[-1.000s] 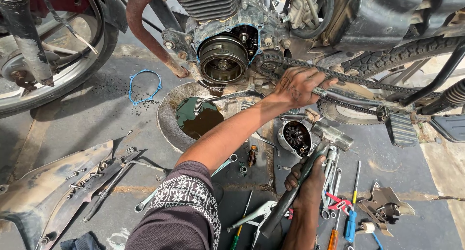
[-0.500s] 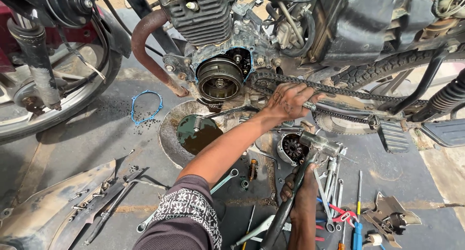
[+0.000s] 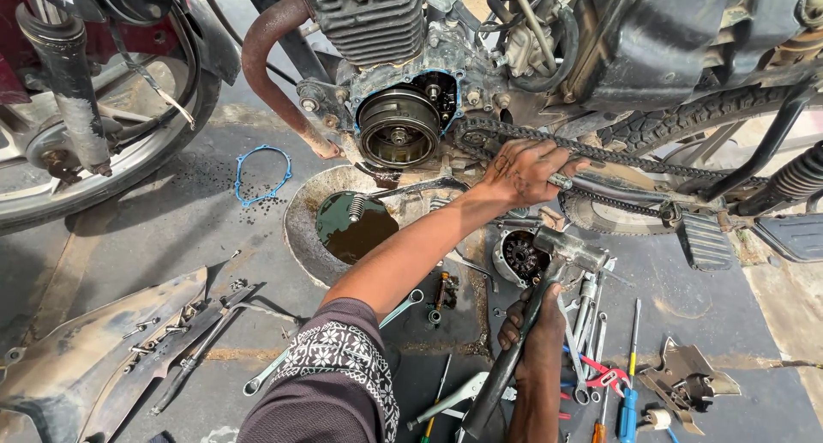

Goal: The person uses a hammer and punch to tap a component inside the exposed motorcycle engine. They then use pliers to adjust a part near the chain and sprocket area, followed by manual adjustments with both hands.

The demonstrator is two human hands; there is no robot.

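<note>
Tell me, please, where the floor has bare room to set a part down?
Bare floor lies between the front wheel, the blue gasket and the oil pan. It is crowded around the right hand with its hammer, where loose tools lie.

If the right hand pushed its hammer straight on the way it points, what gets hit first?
Probably the round toothed engine part on the ground just before the grey steel hammer head held by the right hand; depth is unclear.

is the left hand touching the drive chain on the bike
Touching: the head view shows the left hand laid on the drive chain, fingers over its links.
</note>
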